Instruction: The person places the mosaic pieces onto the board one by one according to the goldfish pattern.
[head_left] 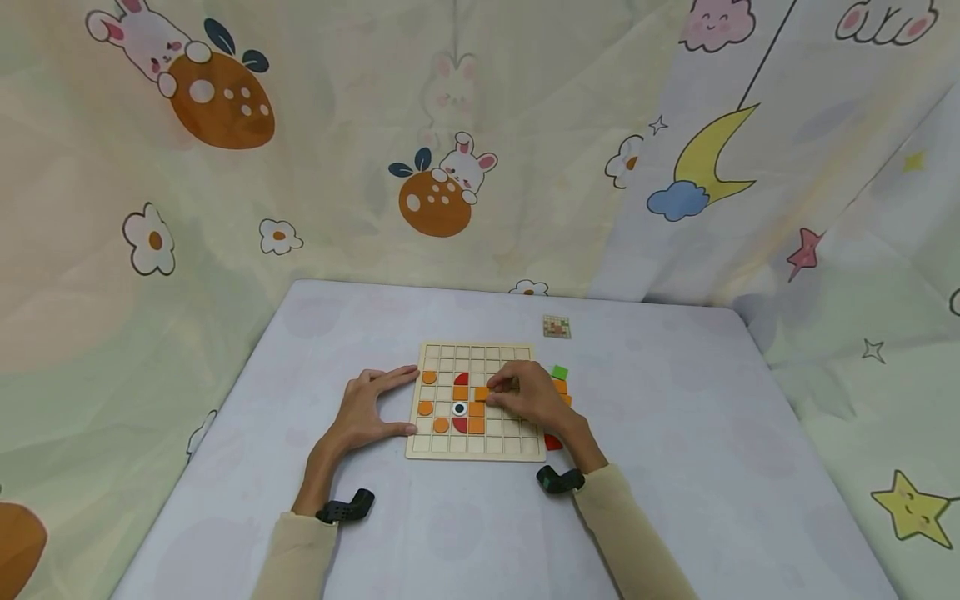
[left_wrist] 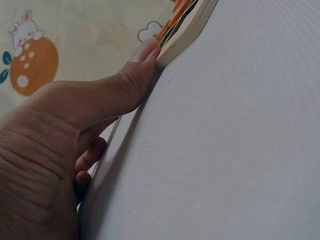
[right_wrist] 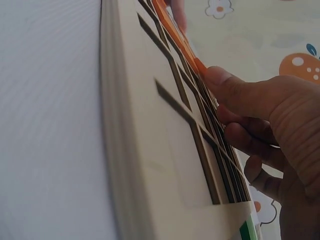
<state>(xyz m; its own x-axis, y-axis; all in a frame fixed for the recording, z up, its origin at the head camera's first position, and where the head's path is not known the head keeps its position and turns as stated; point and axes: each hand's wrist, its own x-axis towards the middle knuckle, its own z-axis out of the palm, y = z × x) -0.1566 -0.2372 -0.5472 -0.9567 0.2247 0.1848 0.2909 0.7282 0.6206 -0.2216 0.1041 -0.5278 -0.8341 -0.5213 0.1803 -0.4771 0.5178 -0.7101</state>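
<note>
Grid board [head_left: 450, 456] part-filled; left hand [head_left: 358, 414] spread at nine o'clock, right hand [head_left: 534, 393] pinches orange square [head_left: 481, 394]; loose tiles [head_left: 561, 387] remain, three o'clock.

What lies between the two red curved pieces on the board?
The head view shows an orange square, then a white disc with a dark centre, between the far red piece and the near red piece.

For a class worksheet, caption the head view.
A left hand touches the gridded board; a right hand holds an orange tile.
</note>
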